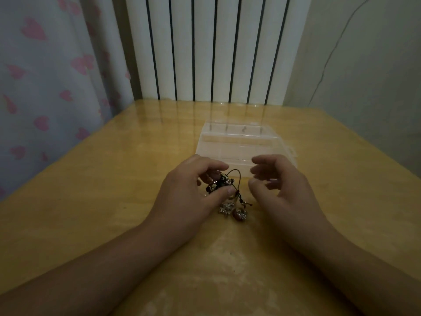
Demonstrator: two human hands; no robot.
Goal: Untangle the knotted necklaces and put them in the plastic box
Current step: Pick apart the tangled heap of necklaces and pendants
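Here the left hand (189,190) pinches the knotted necklaces (224,190), right hand (280,185) loosely curled, plastic box (239,144) behind.

Necklaces (224,190) before plastic box (241,144)

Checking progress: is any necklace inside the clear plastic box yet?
No: the tangled dark-cord necklaces lie on the wooden table, in front of the box.

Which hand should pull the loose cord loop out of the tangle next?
Probably the right hand: it hovers beside the necklace tangle, fingers curled and holding nothing, while the left hand already pinches the tangle and can steady it.
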